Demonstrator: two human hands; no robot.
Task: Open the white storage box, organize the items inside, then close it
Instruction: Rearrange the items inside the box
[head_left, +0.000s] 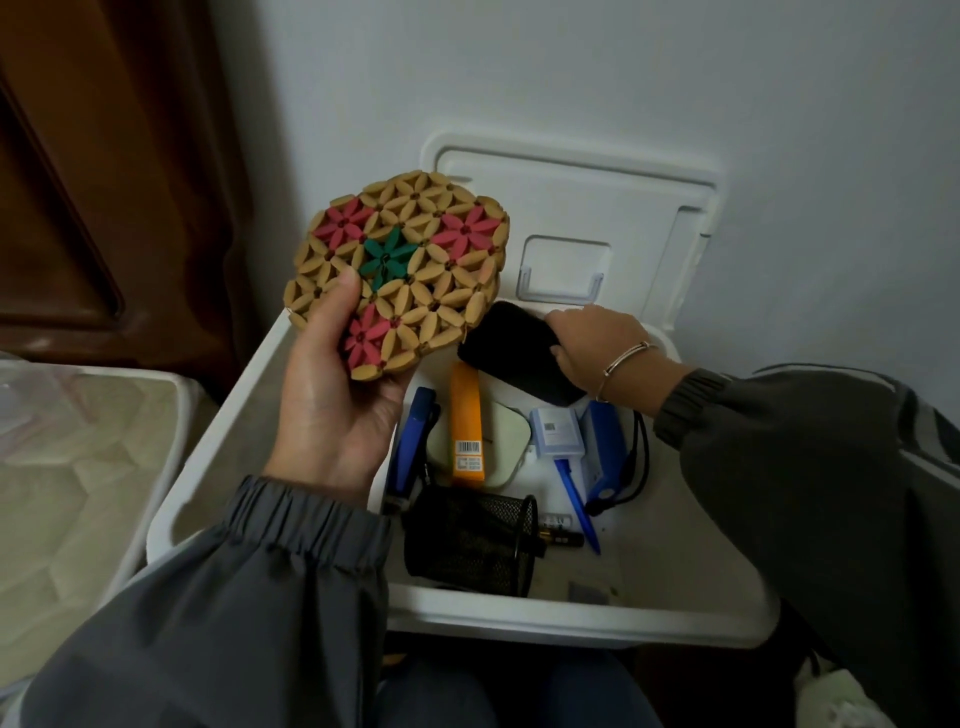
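The white storage box (582, 618) stands open, its lid (597, 208) leaning back against the wall. My left hand (332, 400) holds up a round woven bamboo trivet (405, 270) with red and green flowers, above the box's left rim. At the back of the box my right hand (597, 343) grips a black oval case (519, 358). Inside lie an orange box (467, 426), a blue stapler (415, 441), a white square pad (509, 441), a blue pen (576, 499), a blue-and-white device (602, 447) and a black mesh cup (467, 540) on its side.
A clear plastic bin (78, 467) with a white rim sits to the left of the box. A dark wooden door (104, 156) rises at the far left, and a pale wall (675, 78) stands behind the box. A black cable (639, 457) loops inside the box at the right.
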